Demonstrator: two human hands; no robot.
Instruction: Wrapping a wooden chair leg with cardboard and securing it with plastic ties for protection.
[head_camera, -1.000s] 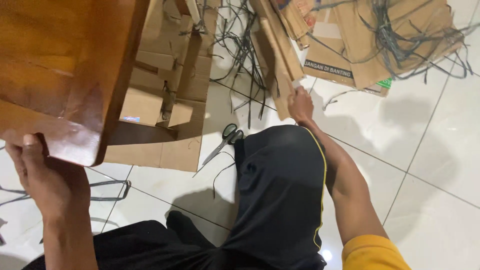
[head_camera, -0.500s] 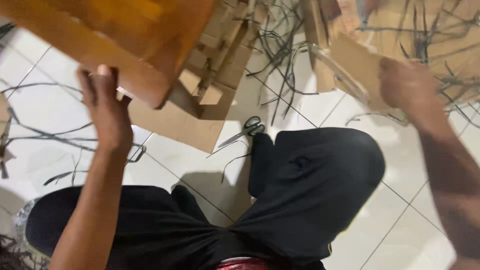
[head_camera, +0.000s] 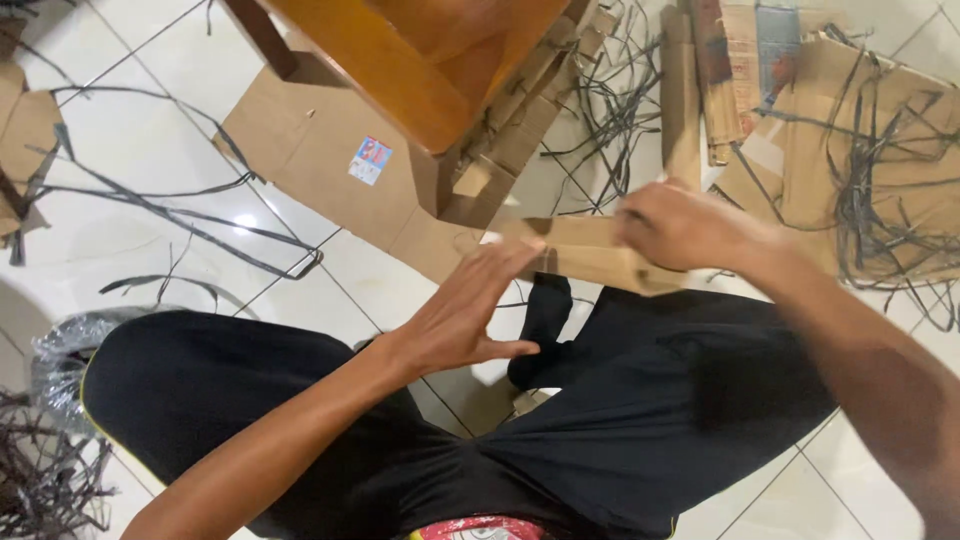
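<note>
- While the right hand (head_camera: 680, 228) grips a folded cardboard strip (head_camera: 590, 255) above the lap, the left hand (head_camera: 470, 310) is spread open, fingertips touching the strip's near end.
- Flattened cardboard (head_camera: 320, 170) lies on the tiled floor (head_camera: 150, 120) under a wooden chair (head_camera: 420, 60).

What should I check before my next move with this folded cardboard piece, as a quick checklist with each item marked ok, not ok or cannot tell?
1. Right hand grips the folded cardboard piece: ok.
2. Left hand has hold of the piece: not ok, palm open, fingertips only at its near end.
3. Piece is off the floor, above the lap: ok.
4. Scissors in sight: not ok, none visible.
5. Wooden stool is free of both hands: ok.
6. Tiled floor is free of loose black strips: not ok, strips lie scattered.
</note>
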